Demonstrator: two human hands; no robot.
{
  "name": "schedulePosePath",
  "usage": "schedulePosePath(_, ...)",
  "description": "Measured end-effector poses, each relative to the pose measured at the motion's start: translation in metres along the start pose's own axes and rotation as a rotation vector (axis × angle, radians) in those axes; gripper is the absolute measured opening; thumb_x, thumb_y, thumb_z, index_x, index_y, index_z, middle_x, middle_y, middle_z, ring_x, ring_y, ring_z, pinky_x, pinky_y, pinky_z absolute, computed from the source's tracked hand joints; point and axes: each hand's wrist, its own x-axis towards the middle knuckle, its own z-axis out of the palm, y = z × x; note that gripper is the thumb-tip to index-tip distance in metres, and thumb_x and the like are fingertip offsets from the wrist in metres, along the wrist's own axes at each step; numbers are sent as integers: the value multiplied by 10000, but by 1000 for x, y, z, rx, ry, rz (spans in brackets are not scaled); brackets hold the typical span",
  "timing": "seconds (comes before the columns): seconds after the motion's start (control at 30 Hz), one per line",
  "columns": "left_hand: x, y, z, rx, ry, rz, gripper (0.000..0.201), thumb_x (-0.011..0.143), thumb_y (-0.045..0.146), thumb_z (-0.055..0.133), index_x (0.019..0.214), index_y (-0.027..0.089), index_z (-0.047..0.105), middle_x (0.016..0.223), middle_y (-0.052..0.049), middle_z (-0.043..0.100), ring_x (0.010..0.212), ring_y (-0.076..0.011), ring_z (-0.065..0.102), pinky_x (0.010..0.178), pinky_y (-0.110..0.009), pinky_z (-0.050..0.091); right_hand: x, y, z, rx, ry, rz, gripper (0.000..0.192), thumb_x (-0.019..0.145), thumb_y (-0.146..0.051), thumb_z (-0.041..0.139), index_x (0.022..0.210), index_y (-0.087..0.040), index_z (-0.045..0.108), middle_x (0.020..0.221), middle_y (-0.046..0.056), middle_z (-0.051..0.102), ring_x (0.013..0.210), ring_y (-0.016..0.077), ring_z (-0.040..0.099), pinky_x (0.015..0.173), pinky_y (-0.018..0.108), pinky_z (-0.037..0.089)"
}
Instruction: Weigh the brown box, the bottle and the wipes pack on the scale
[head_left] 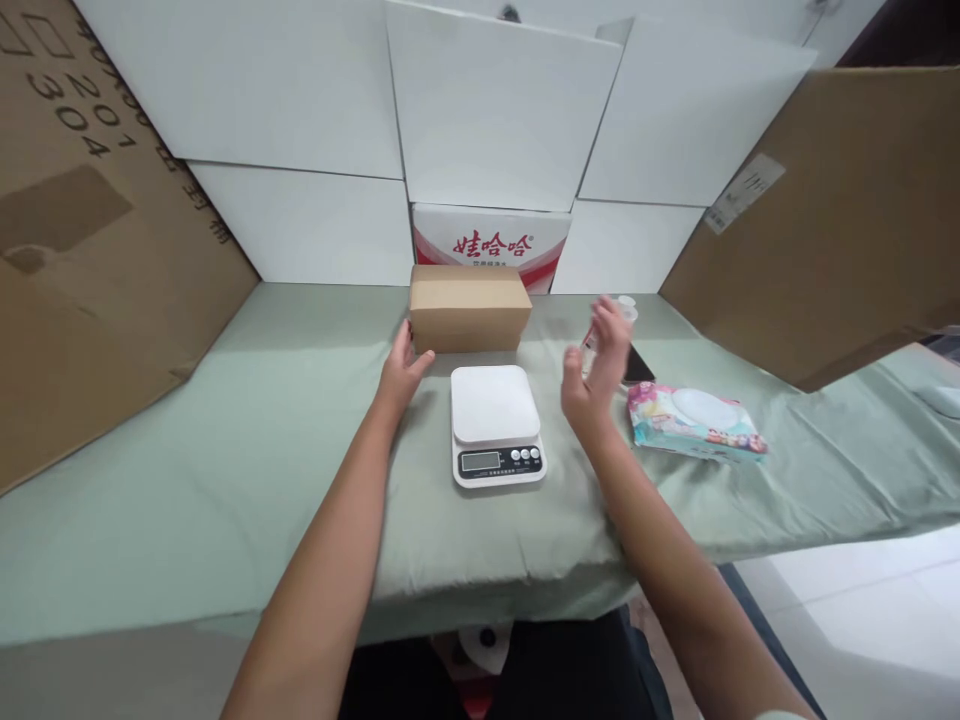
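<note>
A small brown cardboard box [468,307] lies at the back of the table, just behind a white kitchen scale [495,422] with a blank display. My left hand [401,372] is open, with its fingertips against the box's front left corner. My right hand [598,362] hovers open above the cloth to the right of the scale and box, fingers apart and blurred, holding nothing.
A green cloth [225,470] covers the table. A pack of wet wipes [694,422] lies at the right, with a dark phone [639,364] and a small white container [627,308] behind my right hand. White and brown cardboard panels wall in the back and sides.
</note>
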Motion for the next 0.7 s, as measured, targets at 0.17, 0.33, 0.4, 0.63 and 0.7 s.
schedulePosePath(0.17, -2, 3, 3, -10, -4, -23, 902, 858, 308, 697, 1688, 219, 356, 1795, -81, 323, 1669, -291, 321, 1389, -461, 279, 21, 32, 79, 430, -325, 627, 993, 854, -771, 575, 1669, -294, 271, 1742, 89, 376, 1619, 316, 376, 1360, 581, 305)
schedulePosePath(0.33, -7, 23, 0, 7, 16, -20, 891, 831, 225, 675, 1669, 131, 389, 1772, -121, 359, 1666, -294, 324, 1393, -433, 283, 32, 39, 92, 488, -324, 582, 1069, 806, -754, 640, 1684, -283, 253, 1778, 75, 320, 1638, 300, 326, 1375, 543, 282)
schedulePosePath(0.4, -18, 40, 0, 19, 30, 28, 841, 855, 251, 685, 1652, 158, 431, 1749, -109, 410, 1661, -298, 330, 1389, -430, 302, 25, 22, 69, 454, -274, 419, 946, 874, -700, 625, 1666, -290, 309, 1767, 78, 339, 1621, 300, 355, 1354, 537, 325)
schedulePosePath(0.63, -114, 82, 15, 70, 66, 48, 673, 997, 503, 629, 1606, 237, 520, 1646, -101, 565, 1581, -312, 475, 1346, -462, 407, -41, -26, -28, 221, -178, 192, 743, 1001, -620, 551, 1671, -400, 316, 1726, 69, 370, 1505, 322, 483, 1207, 550, 483)
schedulePosePath(0.7, -138, 79, 19, 89, 66, 28, 686, 998, 543, 629, 1607, 245, 527, 1645, -102, 564, 1577, -313, 482, 1341, -465, 414, -61, -25, -38, 204, -168, 217, 754, 1000, -622, 547, 1679, -390, 316, 1712, 81, 380, 1491, 325, 482, 1185, 545, 493)
